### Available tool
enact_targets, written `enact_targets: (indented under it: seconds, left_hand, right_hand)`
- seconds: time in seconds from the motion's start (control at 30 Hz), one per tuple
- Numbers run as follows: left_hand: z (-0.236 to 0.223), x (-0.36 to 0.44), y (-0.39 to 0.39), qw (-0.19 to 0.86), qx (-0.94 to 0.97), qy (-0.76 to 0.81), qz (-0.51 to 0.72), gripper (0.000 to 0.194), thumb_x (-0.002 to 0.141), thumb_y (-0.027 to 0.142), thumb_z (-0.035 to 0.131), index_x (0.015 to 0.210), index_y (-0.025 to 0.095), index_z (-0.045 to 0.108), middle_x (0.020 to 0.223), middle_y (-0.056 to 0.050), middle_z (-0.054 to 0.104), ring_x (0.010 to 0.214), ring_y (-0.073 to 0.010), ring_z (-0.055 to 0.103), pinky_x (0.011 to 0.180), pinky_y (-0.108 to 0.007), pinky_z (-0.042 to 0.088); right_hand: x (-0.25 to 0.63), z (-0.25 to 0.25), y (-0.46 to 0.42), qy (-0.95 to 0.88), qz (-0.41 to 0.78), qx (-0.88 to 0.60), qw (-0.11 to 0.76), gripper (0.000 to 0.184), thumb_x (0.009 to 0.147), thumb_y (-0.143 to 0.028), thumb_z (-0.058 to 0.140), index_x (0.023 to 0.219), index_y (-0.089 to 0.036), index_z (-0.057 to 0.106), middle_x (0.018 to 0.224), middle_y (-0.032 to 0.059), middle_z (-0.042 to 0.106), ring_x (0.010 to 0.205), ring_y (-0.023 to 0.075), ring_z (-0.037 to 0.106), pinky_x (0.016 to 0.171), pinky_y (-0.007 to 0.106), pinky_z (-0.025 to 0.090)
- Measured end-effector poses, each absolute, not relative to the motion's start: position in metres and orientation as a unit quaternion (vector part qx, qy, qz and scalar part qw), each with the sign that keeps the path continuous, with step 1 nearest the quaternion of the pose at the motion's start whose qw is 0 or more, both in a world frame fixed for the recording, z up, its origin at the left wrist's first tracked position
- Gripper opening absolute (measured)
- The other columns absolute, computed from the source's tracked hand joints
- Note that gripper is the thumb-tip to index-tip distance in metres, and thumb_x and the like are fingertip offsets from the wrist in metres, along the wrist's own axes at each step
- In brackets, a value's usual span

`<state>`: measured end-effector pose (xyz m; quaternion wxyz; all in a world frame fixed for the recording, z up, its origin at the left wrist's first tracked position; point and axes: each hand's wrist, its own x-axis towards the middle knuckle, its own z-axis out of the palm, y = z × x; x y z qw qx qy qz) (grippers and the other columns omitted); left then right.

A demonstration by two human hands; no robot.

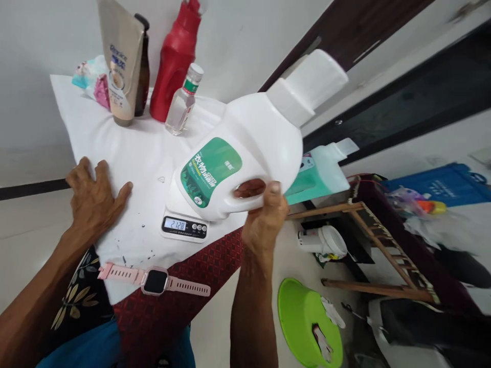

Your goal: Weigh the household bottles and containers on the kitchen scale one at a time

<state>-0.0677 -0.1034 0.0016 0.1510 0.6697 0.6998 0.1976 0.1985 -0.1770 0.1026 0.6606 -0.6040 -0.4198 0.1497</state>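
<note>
Head view: white-covered tabletop, seen from above
White jug: its base is on the scale, near the right edge; the display shows 2128
Right hand: is holding the jug by its handle
Left hand: fingers spread wide, resting near the left edge
Pink watch: lies across the near edge
Far edge: beige tube, red bottle and small clear bottle stand near it
</note>
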Motion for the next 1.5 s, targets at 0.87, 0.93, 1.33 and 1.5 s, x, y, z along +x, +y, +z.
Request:
enact_targets:
  seconds: [0.87, 0.93, 1.33, 1.5]
  left_hand:
    - [0.009, -0.060, -0.103, 0.141, 0.656, 0.717, 0.192, 0.080, 0.097, 0.066, 0.045, 0.157, 0.013, 0.045, 0.167, -0.033, 0.030, 0.148, -0.0599, 0.035, 0.094, -0.082, 0.054]
    - [0.009, -0.060, -0.104, 0.141, 0.655, 0.718, 0.189, 0.079, 0.097, 0.064, 0.047, 0.157, 0.012, 0.045, 0.168, -0.034, 0.030, 0.149, -0.0594, 0.034, 0.097, -0.081, 0.054]
    - [-0.014, -0.069, -0.105, 0.143, 0.662, 0.694, 0.242, 0.072, 0.100, 0.058, 0.051, 0.157, 0.014, 0.045, 0.171, -0.032, 0.028, 0.153, -0.0594, 0.033, 0.102, -0.077, 0.054]
    - [-0.030, -0.070, -0.101, 0.125, 0.659, 0.689, 0.274, 0.069, 0.099, 0.053, 0.058, 0.155, 0.015, 0.047, 0.170, -0.031, 0.031, 0.155, -0.0582, 0.033, 0.105, -0.077, 0.053]
  right_hand:
    - [0.308, 0.062, -0.186, -0.234, -0.102, -0.584, 0.771, 0.053, 0.083, -0.057, 0.084, 0.055, -0.026, 0.051, 0.045, -0.0075, 0.045, 0.043, 0.0122, 0.037, 0.043, 0.029, 0.030]
    - [0.310, 0.059, -0.180, -0.230, -0.103, -0.594, 0.764, 0.057, 0.089, -0.063, 0.076, 0.056, -0.026, 0.049, 0.047, -0.0072, 0.043, 0.044, 0.0131, 0.039, 0.046, 0.030, 0.036]
    - [0.233, 0.111, -0.175, -0.365, -0.320, -0.624, 0.613, 0.032, 0.095, -0.056, 0.071, 0.115, -0.034, 0.059, 0.126, 0.0094, 0.062, 0.126, 0.0318, 0.062, 0.113, 0.060, 0.052]
    - [0.188, 0.099, -0.051, -0.520, 0.007, -0.616, 0.592, 0.054, 0.088, -0.059, 0.074, 0.124, -0.025, 0.054, 0.132, 0.0114, 0.066, 0.121, 0.0281, 0.067, 0.104, 0.053, 0.058]
